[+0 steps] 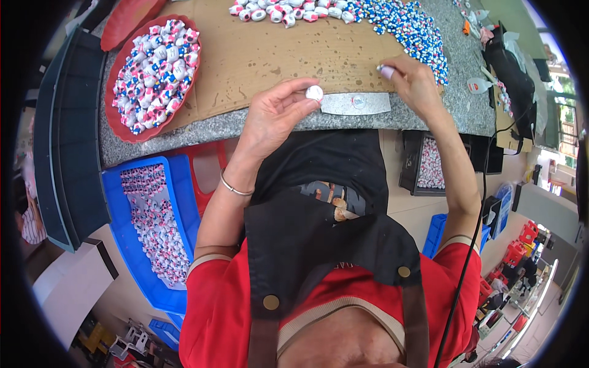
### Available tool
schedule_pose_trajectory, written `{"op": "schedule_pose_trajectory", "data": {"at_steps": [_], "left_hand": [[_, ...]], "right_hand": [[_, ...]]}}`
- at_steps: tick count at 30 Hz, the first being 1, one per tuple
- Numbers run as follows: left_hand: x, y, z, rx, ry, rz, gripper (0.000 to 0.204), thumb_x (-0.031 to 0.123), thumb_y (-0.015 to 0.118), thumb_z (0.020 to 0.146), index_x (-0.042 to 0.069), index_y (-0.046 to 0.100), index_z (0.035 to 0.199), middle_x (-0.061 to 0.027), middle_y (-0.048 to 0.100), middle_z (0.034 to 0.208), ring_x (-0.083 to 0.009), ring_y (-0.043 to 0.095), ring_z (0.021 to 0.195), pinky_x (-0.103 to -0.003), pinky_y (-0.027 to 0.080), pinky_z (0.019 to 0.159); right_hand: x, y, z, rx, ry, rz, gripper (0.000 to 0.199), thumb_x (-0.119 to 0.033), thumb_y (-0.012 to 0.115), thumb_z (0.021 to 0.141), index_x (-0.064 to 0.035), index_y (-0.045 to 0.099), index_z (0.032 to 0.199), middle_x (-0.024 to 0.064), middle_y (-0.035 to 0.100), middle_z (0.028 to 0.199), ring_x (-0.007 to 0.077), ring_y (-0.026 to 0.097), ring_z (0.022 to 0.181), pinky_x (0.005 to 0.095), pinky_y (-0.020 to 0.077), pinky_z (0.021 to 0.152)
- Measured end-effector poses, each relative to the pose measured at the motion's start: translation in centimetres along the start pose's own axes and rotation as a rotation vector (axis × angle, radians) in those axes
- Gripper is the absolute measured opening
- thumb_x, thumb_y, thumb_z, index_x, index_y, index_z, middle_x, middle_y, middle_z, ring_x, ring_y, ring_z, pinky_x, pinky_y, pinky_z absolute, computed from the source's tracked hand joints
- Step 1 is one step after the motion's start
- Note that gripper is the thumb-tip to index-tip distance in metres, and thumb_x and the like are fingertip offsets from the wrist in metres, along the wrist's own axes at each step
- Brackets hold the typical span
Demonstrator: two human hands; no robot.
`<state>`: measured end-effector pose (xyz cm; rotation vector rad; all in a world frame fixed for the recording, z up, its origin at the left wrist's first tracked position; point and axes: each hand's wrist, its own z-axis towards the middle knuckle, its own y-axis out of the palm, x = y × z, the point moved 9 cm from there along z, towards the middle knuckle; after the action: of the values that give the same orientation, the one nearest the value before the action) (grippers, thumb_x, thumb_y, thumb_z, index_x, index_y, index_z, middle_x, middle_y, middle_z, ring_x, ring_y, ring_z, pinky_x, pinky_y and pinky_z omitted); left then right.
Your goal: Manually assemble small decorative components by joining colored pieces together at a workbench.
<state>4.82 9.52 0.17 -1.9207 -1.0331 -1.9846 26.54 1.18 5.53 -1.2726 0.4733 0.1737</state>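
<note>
My left hand (pixel 276 113) is raised over the front edge of the worktable. Its thumb and fingertips pinch a small round white piece (pixel 315 94). Farther right, my right hand (pixel 417 83) is closed over the cardboard, thumb against fingers. A pale lilac spot shows at its fingertips; whether that is a nail or a tiny part I cannot make out. Between the hands, a flat metal blade (pixel 371 105) lies along the table's front edge. Just beyond my right hand spreads a pile of small blue, white and pink pieces (pixel 408 27).
A red scalloped dish (pixel 115 126) full of small painted figures stands at the left. White and pink pieces (pixel 288 11) lie at the far edge of the cardboard sheet (pixel 245 52). A blue crate (pixel 132 257) sits below left, a black bin (pixel 412 168) below right. A black cable (pixel 469 245) hangs at right.
</note>
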Motion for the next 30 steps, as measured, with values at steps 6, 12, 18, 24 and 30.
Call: {"op": "schedule_pose_trajectory", "data": {"at_steps": [6,12,18,24,30], "left_hand": [[-0.2,-0.3,-0.2,0.028,0.023,-0.033,0.035,-0.003,0.065,0.087,-0.001,0.058,0.121,-0.0058,0.066,0.099,-0.0093,0.063,0.093,-0.022,0.051,0.084],[0.3,0.9,0.3,0.064,0.053,0.064,0.032,-0.003,0.067,0.085,-0.003,0.059,0.116,-0.0062,0.065,0.099,-0.0092,0.063,0.089,-0.023,0.052,0.08],[1.3,0.4,-0.9,0.138,0.282,0.55,0.029,-0.005,0.07,0.078,-0.003,0.063,0.106,-0.0097,0.064,0.099,-0.0151,0.066,0.084,-0.026,0.055,0.074],[0.3,1.7,-0.4,0.095,0.248,0.513,0.03,-0.007,0.069,0.078,-0.004,0.063,0.107,-0.01,0.063,0.101,-0.0165,0.067,0.086,-0.026,0.056,0.077],[-2.0,3.0,0.3,0.038,0.178,0.206,0.028,-0.007,0.069,0.08,-0.004,0.063,0.107,-0.0095,0.063,0.103,-0.0157,0.067,0.091,-0.026,0.057,0.08]], "right_hand": [[-5.9,1.9,-3.5,-0.109,-0.143,0.012,0.01,-0.002,0.062,0.08,0.0003,0.067,0.089,0.0155,0.064,0.081,0.0339,0.063,0.072,0.0405,0.0503,0.064],[-8.4,2.9,-3.3,-0.089,-0.298,-0.182,0.011,0.004,0.058,0.071,0.0005,0.059,0.081,0.0158,0.057,0.076,0.0353,0.062,0.072,0.0429,0.0514,0.063],[-8.3,2.6,-3.0,-0.092,-0.336,-0.15,0.005,0.003,0.058,0.073,0.0006,0.059,0.078,0.0157,0.057,0.078,0.0352,0.062,0.073,0.0433,0.0512,0.064],[-7.3,2.1,-3.2,-0.102,-0.233,-0.033,0.009,0.001,0.059,0.079,0.0027,0.065,0.086,0.0174,0.06,0.078,0.0349,0.062,0.068,0.0409,0.0511,0.062],[-3.1,3.2,-5.2,-0.11,0.464,0.822,0.016,-0.006,0.064,0.089,0.0025,0.068,0.101,0.0085,0.07,0.087,0.0119,0.065,0.075,0.0239,0.0516,0.067]]}}
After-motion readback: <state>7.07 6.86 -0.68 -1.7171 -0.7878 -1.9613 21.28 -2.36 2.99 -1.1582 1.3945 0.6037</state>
